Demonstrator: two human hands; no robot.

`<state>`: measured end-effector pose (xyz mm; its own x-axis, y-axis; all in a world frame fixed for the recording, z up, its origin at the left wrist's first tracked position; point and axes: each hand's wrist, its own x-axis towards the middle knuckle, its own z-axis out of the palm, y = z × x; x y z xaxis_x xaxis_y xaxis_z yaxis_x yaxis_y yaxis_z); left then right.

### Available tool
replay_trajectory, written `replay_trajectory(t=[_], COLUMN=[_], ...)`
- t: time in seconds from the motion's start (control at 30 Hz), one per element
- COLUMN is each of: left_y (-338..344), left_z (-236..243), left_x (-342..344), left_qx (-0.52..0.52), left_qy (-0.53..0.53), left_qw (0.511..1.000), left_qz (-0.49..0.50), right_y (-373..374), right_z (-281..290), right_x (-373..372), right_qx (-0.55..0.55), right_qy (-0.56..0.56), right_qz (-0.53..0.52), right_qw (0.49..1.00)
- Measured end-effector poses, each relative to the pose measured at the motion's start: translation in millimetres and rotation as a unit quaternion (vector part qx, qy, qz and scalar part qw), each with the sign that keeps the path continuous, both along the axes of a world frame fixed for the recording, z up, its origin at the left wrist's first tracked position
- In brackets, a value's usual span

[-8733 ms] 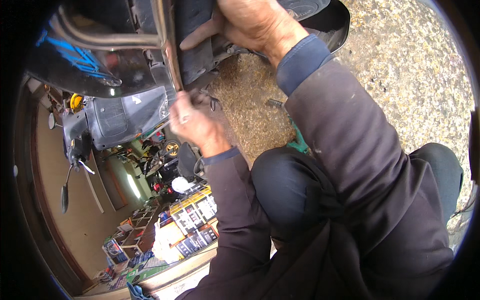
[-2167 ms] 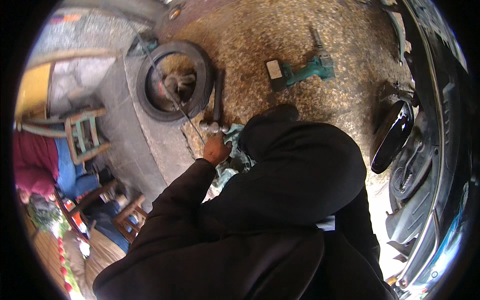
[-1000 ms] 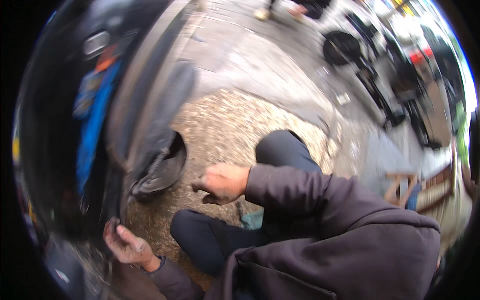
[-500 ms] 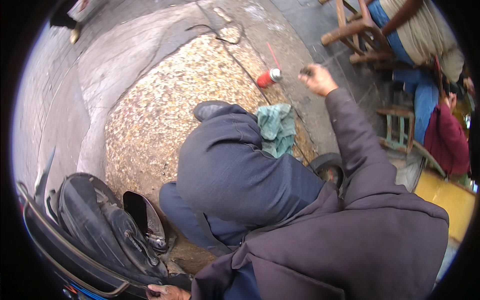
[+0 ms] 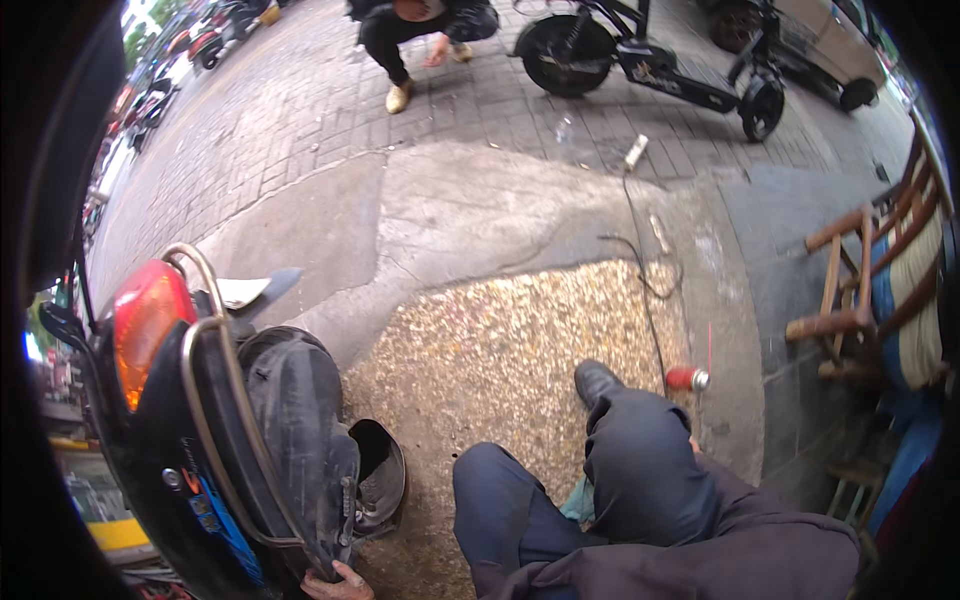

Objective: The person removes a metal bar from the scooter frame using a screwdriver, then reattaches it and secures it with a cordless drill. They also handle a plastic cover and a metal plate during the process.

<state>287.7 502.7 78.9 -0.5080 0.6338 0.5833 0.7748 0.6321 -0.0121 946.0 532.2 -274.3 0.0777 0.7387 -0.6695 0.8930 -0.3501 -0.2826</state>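
My left hand (image 5: 338,582) is at the lower picture edge, its fingers curled on the black rear fender (image 5: 300,420) of a scooter lying close on my left. The scooter's red-orange tail light (image 5: 150,325) and bent metal rail (image 5: 207,380) rise above it. Next to the fender is a dark, hollow curved part (image 5: 385,485). Of my right hand (image 5: 695,446) only a sliver shows behind my bent knee; its fingers are hidden. A red spray can (image 5: 684,379) with a thin red straw lies beyond that knee. A teal cloth (image 5: 578,502) pokes out between my legs.
A black cord (image 5: 650,330) runs over the pebbled ground to a white power strip (image 5: 636,151). Someone squats (image 5: 425,40) ahead, near a black kick scooter (image 5: 660,75). Wooden chairs (image 5: 850,270) with a seated person stand at right.
My view has swung up and left, bringing the street and the scooter's tail light in. My right hand, stretched out near the spray can with a small dark thing, has drawn back behind my knee.
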Motion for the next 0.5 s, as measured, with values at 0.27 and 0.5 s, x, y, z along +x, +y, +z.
replay_trajectory(t=[0.27,0.5], left_y=[1.7,153.7], left_z=[24.9,159.0], left_x=[4.6,99.1], left_qx=[-0.225,-0.216], left_qy=[-0.152,-0.396], left_qw=[0.948,0.888], left_qz=[0.168,0.090], right_y=[154.1,237.6], right_z=[209.4,417.8], right_x=[0.6,21.1], right_qx=[-0.090,-0.175], right_qy=[0.009,0.054], right_qz=[-0.084,-0.331], right_qw=[0.992,0.926])
